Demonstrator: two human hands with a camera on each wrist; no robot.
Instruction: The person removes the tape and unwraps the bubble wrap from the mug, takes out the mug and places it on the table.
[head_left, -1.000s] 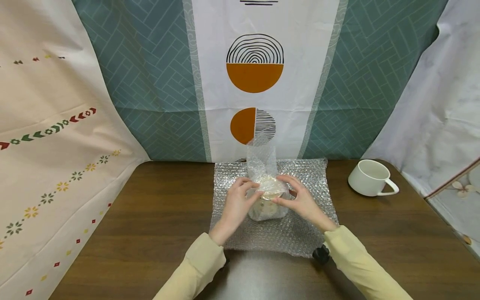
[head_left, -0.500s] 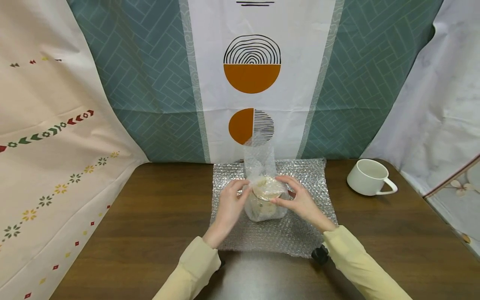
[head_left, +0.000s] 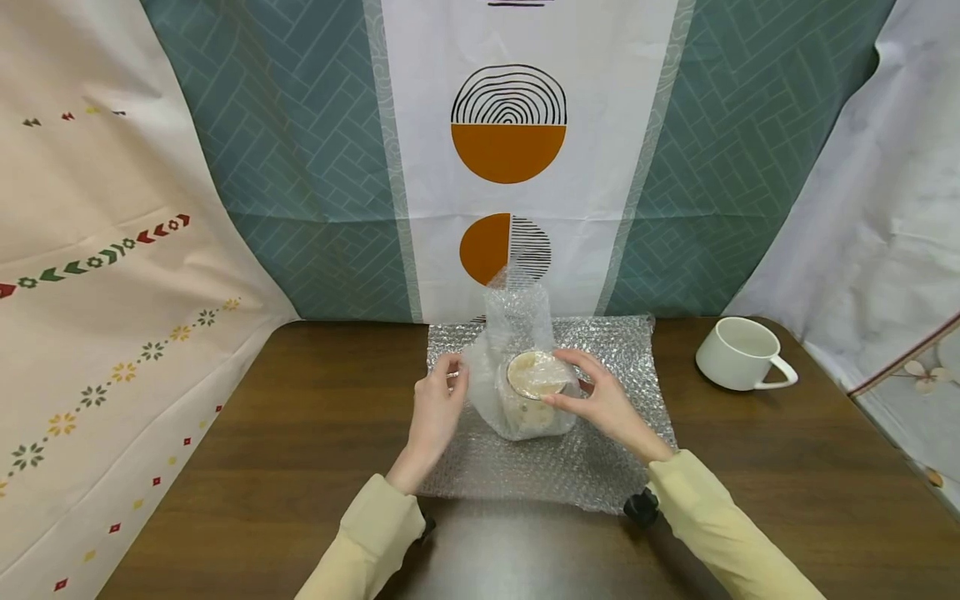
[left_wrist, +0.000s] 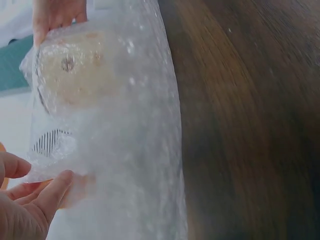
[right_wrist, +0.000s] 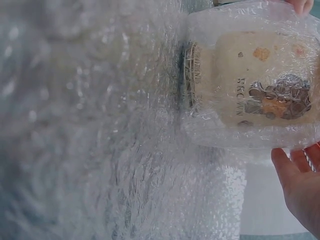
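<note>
A cream cup [head_left: 528, 410] with a dark rim stands upright inside a clear bubble-wrap bag [head_left: 483, 383]. Its printed side shows a brown picture and the letters BROWN in the right wrist view. My left hand [head_left: 437, 408] pinches the left edge of the bag between thumb and fingers, holding it out from the cup; the left wrist view shows the same pinch. At the cup's upper right side, my right hand [head_left: 603, 404] holds it through the wrap, thumb in front and fingers behind. A loose flap of the bag [head_left: 517, 312] stands up behind the cup.
Beneath the bag lies a larger bubble-wrap sheet [head_left: 517, 479] on the dark wooden table [head_left: 337, 400]. A white mug [head_left: 738, 358] stands at the back right, handle to the right. Patterned cloths [head_left: 322, 167] hang behind the table and along both sides.
My left hand has moved left and away from the cup's rim, drawing the bag's left side outward. More of the cup's round top shows. My right hand stays in place.
</note>
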